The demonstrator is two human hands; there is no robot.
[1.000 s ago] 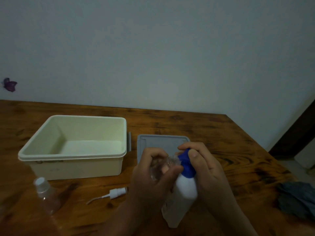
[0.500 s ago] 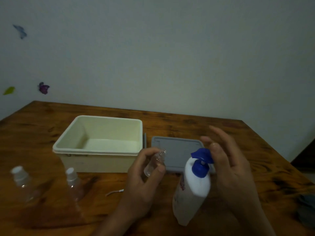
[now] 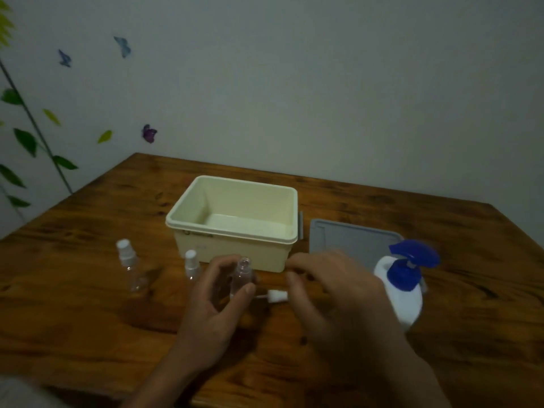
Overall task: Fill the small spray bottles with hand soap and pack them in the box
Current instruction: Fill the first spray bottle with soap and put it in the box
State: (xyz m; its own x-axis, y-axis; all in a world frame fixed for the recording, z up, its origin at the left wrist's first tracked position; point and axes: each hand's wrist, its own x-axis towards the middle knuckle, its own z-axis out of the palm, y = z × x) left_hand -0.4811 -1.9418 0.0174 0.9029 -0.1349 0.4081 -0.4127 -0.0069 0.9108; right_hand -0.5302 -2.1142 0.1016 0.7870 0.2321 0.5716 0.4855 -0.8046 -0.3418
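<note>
My left hand (image 3: pixel 215 313) holds a small clear spray bottle (image 3: pixel 242 276) upright, its neck uncapped. The bottle's white spray cap with its dip tube (image 3: pixel 275 295) lies on the table just right of it. My right hand (image 3: pixel 332 293) hovers open over the table, its fingertips close to that cap. A white hand soap pump bottle (image 3: pixel 403 293) with a blue pump head stands to the right, apart from my right hand. Two more capped clear spray bottles (image 3: pixel 128 265) (image 3: pixel 192 265) stand to the left. The cream box (image 3: pixel 235 234) sits open behind my hands.
A grey lid (image 3: pixel 350 240) lies flat on the wooden table (image 3: pixel 88 304) right of the box, partly behind the soap bottle. The table's far edge meets a wall with leaf and butterfly stickers.
My right hand has left the soap pump and moved left and down toward the loose cap. My left hand has brought the small bottle upright and lower. The view has shifted to the left.
</note>
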